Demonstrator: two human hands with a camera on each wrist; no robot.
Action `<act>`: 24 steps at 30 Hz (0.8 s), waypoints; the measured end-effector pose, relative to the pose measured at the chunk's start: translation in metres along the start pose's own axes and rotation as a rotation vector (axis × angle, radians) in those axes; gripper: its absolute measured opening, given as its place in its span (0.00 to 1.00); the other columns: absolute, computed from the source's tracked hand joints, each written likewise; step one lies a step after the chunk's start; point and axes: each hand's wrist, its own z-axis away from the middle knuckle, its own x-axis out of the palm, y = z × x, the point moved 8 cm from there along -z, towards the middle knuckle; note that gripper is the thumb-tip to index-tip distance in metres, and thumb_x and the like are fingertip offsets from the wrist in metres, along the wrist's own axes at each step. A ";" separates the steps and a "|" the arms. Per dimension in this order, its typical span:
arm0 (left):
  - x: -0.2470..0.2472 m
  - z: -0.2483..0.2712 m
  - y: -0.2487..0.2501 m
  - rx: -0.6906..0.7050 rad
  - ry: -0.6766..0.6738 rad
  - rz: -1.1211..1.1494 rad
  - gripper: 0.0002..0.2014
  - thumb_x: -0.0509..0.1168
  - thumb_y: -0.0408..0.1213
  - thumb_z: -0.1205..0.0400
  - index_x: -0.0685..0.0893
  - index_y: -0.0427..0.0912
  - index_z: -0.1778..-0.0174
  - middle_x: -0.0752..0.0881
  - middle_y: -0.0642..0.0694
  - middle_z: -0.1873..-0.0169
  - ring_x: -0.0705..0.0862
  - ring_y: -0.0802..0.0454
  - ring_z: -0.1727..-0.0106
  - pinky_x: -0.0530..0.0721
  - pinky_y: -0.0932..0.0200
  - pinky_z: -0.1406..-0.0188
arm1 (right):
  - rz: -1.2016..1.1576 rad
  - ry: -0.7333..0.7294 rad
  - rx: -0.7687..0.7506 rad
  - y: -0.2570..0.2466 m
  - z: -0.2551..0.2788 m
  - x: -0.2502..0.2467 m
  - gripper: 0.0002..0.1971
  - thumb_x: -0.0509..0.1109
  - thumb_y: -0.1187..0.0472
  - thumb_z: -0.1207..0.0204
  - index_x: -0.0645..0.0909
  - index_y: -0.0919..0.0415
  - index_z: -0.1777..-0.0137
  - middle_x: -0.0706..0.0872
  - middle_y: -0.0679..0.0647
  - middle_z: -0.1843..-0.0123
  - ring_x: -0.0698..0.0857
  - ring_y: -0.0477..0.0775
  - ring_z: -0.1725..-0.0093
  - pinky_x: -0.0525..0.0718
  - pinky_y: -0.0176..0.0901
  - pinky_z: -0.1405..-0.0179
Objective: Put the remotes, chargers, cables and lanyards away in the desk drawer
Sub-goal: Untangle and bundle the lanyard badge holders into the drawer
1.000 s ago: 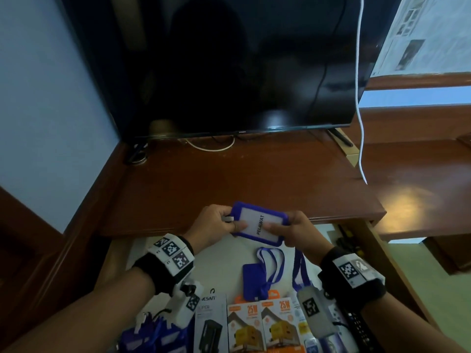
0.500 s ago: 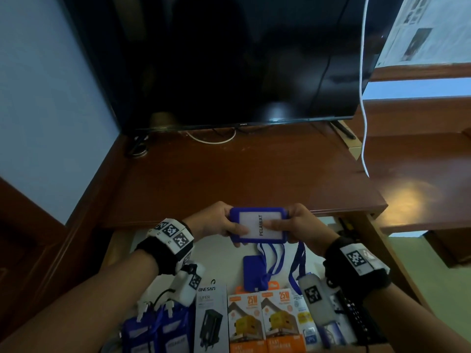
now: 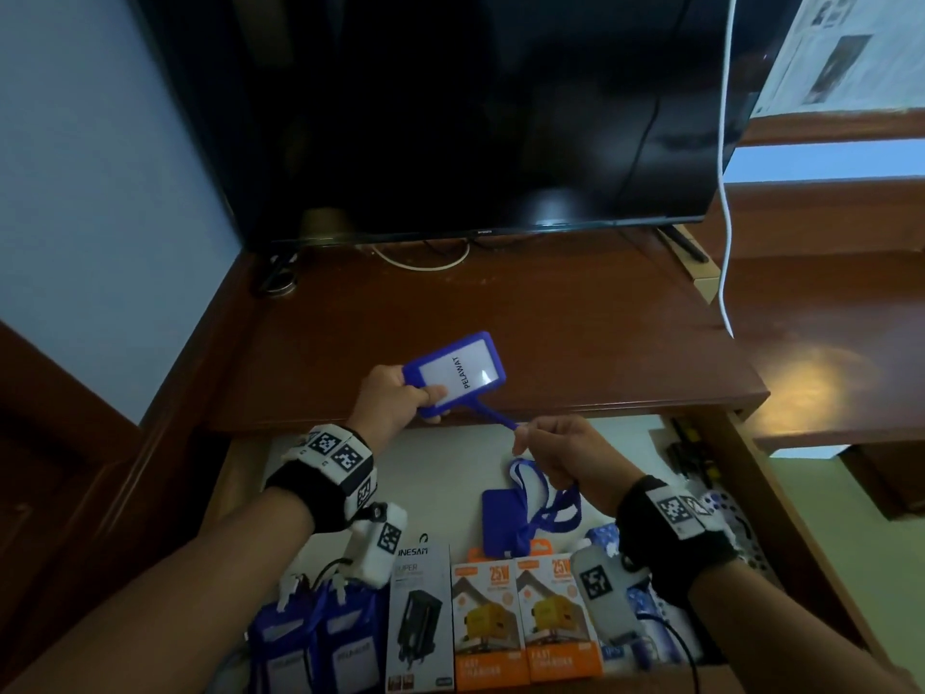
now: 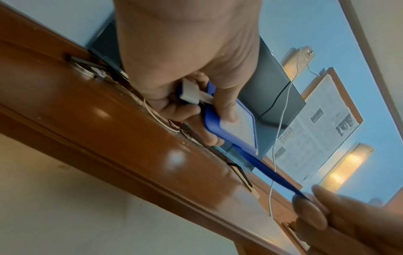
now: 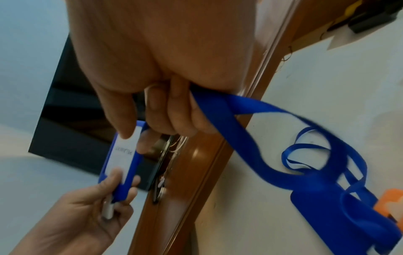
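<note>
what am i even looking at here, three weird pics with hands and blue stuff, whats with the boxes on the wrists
There is no machine here: a person is tidying a desk drawer, wearing three cameras. The wide picture comes from a camera on the head, looking down. The other two come from cameras strapped to the wrists (the black bands with square patterns), looking along each hand.

The left hand grips a blue badge holder labelled PELAWAT above the desk edge. The right hand pinches its blue strap, stretched between the two hands.

Below them is the open drawer. In it lie another blue badge holder with strap, two orange charger boxes, a white charger box and blue packets. Behind is a dark TV standing on the wooden desk.
</note>
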 end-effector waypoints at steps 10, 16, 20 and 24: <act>0.030 0.019 -0.037 0.048 -0.107 -0.633 0.10 0.72 0.46 0.23 0.82 0.44 0.54 0.87 0.46 0.60 0.87 0.51 0.59 0.88 0.53 0.54 | 0.197 -0.197 -0.042 -0.025 0.002 0.040 0.13 0.61 0.61 0.16 0.84 0.68 0.55 0.66 0.50 0.75 0.61 0.48 0.76 0.61 0.38 0.77; 0.060 0.043 -0.040 0.096 -0.530 -0.668 0.06 0.70 0.44 0.21 0.84 0.46 0.54 0.89 0.47 0.57 0.88 0.49 0.55 0.87 0.48 0.49 | 0.325 -0.182 -0.094 -0.035 -0.002 0.025 0.13 0.62 0.61 0.16 0.85 0.67 0.53 0.69 0.46 0.75 0.65 0.44 0.77 0.65 0.35 0.77; 0.058 0.049 -0.042 0.058 -0.592 -0.523 0.03 0.70 0.36 0.21 0.83 0.47 0.54 0.89 0.44 0.55 0.88 0.48 0.55 0.87 0.50 0.51 | 0.354 -0.149 -0.131 -0.034 -0.005 0.005 0.11 0.64 0.61 0.17 0.87 0.63 0.56 0.70 0.49 0.74 0.65 0.46 0.75 0.65 0.36 0.77; 0.057 0.060 -0.043 0.040 -0.645 -0.421 0.04 0.66 0.31 0.19 0.81 0.45 0.54 0.86 0.45 0.56 0.85 0.56 0.61 0.84 0.65 0.61 | 0.333 -0.098 -0.101 -0.020 -0.010 -0.006 0.12 0.66 0.62 0.19 0.88 0.62 0.61 0.70 0.51 0.74 0.64 0.45 0.75 0.64 0.35 0.77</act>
